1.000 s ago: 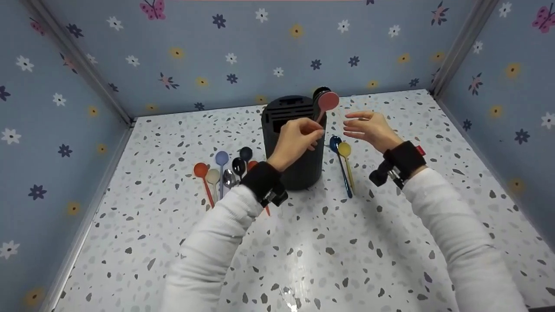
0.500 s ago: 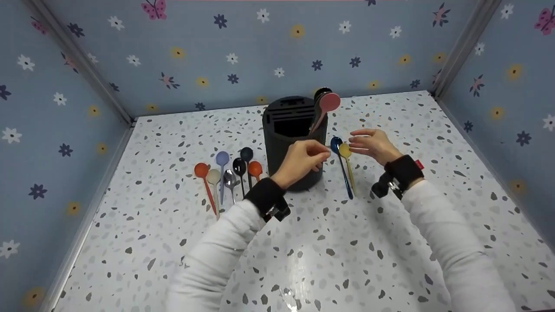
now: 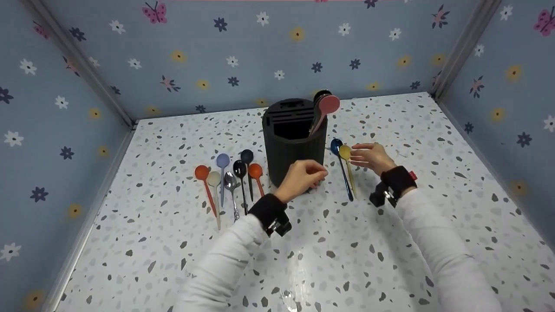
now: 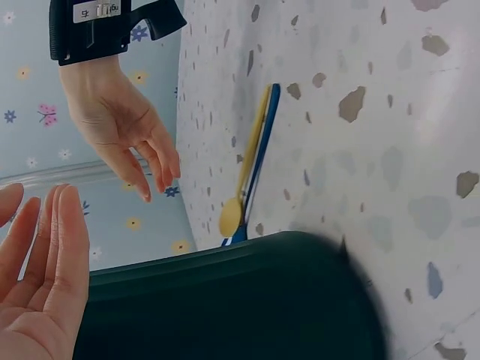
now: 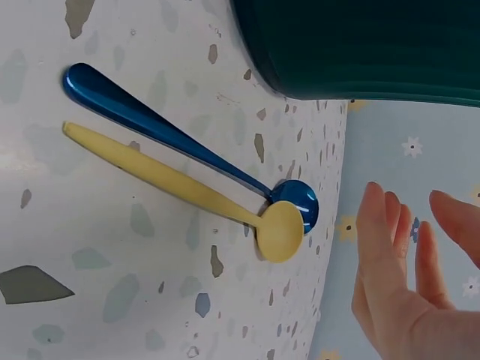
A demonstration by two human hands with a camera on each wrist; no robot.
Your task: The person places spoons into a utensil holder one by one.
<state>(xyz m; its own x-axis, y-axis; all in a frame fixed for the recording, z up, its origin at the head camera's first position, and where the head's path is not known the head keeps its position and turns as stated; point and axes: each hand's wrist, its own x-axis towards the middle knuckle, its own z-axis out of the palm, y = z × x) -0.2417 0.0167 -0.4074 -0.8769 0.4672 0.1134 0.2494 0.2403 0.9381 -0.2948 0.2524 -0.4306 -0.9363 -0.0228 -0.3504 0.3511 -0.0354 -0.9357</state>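
My left hand [image 3: 302, 178] hovers in front of the dark utensil holder [image 3: 292, 149], its fingers loosely bent with nothing between them. My right hand [image 3: 372, 157] is to the right of the holder, fingers relaxed, near the bowl of a yellow spoon [image 3: 345, 152]. In the right wrist view that yellow spoon lies beside a blue spoon [image 5: 176, 139], their bowls overlapping. A pink spoon [image 3: 329, 104] stands bowl-up in the holder's right side, with darker spoons [image 3: 321, 93] partly hidden behind it.
Left of the holder several spoons lie on the speckled table [image 3: 143, 190]: two orange, one cream [image 3: 214, 179], one lavender [image 3: 223, 160], one silver [image 3: 230, 180] and darker ones [image 3: 239, 168]. Flowered panels [image 3: 243, 52] enclose the back and sides.
My left hand has come away from the pink spoon, down and toward me, leaving it standing in the holder. My right hand has lowered toward the yellow spoon.
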